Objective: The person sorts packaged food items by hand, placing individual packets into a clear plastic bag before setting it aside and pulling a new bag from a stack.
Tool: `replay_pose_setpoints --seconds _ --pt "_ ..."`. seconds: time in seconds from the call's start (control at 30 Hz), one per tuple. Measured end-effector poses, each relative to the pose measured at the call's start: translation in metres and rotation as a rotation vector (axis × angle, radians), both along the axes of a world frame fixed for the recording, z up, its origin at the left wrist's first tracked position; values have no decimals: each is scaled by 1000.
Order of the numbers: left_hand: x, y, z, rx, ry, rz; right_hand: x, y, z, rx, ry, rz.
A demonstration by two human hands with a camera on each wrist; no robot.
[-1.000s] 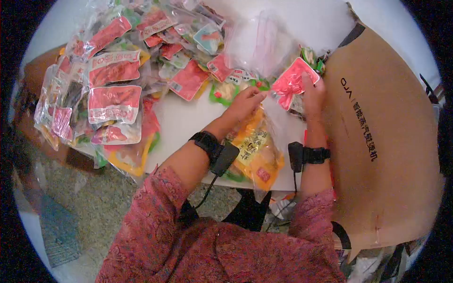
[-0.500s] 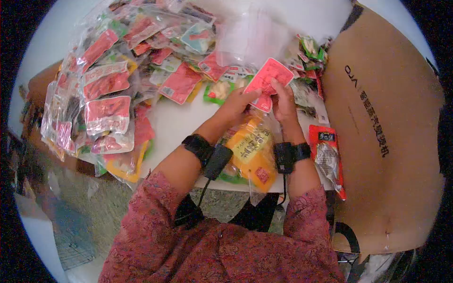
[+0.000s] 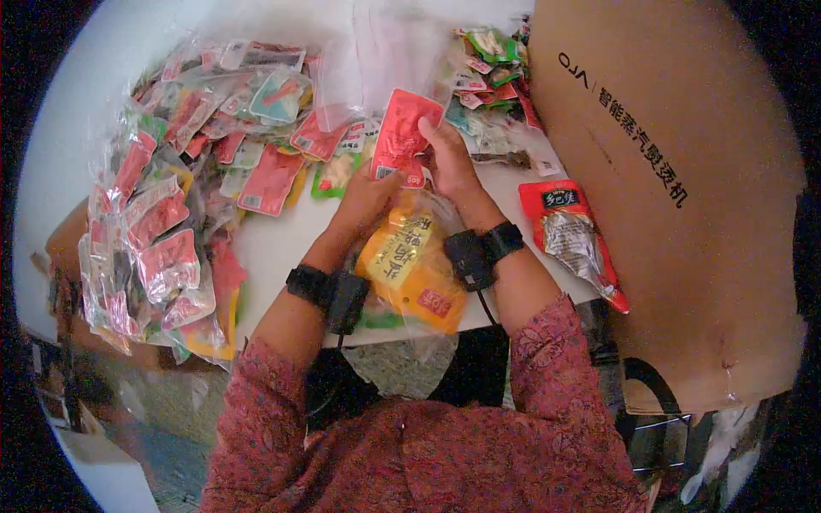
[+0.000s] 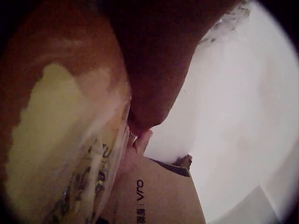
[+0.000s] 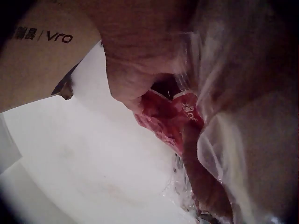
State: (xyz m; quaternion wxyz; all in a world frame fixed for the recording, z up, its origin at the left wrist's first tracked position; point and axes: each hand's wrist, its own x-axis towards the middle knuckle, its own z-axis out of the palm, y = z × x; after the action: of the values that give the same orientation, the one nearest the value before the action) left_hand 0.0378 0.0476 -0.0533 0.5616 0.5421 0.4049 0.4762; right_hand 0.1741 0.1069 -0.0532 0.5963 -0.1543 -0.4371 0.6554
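Note:
A red flat food packet (image 3: 402, 132) is held up between both hands above the table's middle. My right hand (image 3: 453, 162) grips its right side, thumb across the front. At its lower left end, my left hand (image 3: 368, 201) pinches it with the thumb. Just below the hands hangs a clear plastic bag (image 3: 440, 209) with a yellow packet (image 3: 410, 256) and something green inside. The bag's top reaches up to the hands, where the fingers hide it. In the right wrist view, the red packet (image 5: 163, 116) shows between the fingers, beside the clear plastic.
Filled clear bags (image 3: 167, 256) are heaped along the left. Clear empty bags (image 3: 359, 68) lie at the back middle, with small green and red packets (image 3: 492, 47) right of them. A red-and-silver packet (image 3: 569, 227) lies beside a tall cardboard box (image 3: 667, 256) on the right.
My right hand has brought the red packet from the right side to the middle, above the yellow packet's bag. My left hand has taken hold of its lower end. The head view has turned right.

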Motion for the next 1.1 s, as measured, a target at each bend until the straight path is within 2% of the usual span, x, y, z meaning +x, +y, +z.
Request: replay_pose_setpoints --seconds 0.07,0.17,0.23,0.4,0.47,0.57,0.67,0.7,0.77,0.8,0.87,0.9,0.93,0.97,1.07,1.1 --pt "3 -7 4 25 12 46 1 -4 -1 -32 -347 -285" --pt "6 -6 3 125 -84 107 0 1 -8 -99 -394 -301" --pt "6 1 -4 362 -19 118 0 0 -4 -66 -435 -270" --pt "6 12 -20 374 -50 91 -6 -5 -1 30 -464 -234" --pt "5 19 -30 369 -42 75 -6 -7 -2 50 -499 -305" --pt "4 18 -28 485 58 105 -5 -10 1 7 -534 -355" --pt "2 9 -19 449 10 154 -6 -10 2 39 -549 -443" --pt "1 4 -10 519 100 213 -5 -5 -1 41 -549 -441" --pt "1 4 -8 587 193 273 -3 5 -7 212 -624 -530" --pt "2 8 -11 589 155 306 -2 1 -3 211 -624 -530" --pt "2 11 -18 591 117 338 0 -6 6 153 -680 -358" --pt "3 10 -18 520 218 328 -2 -7 4 153 -680 -358" --pt "3 9 -18 448 317 318 -5 -8 3 182 -611 -277" --pt "3 9 -17 448 318 318 -8 -9 1 212 -542 -197" --pt "3 17 -26 486 443 266 -13 -15 1 197 -484 -143" --pt "4 21 -30 500 322 160 -10 -13 0 197 -483 -139"
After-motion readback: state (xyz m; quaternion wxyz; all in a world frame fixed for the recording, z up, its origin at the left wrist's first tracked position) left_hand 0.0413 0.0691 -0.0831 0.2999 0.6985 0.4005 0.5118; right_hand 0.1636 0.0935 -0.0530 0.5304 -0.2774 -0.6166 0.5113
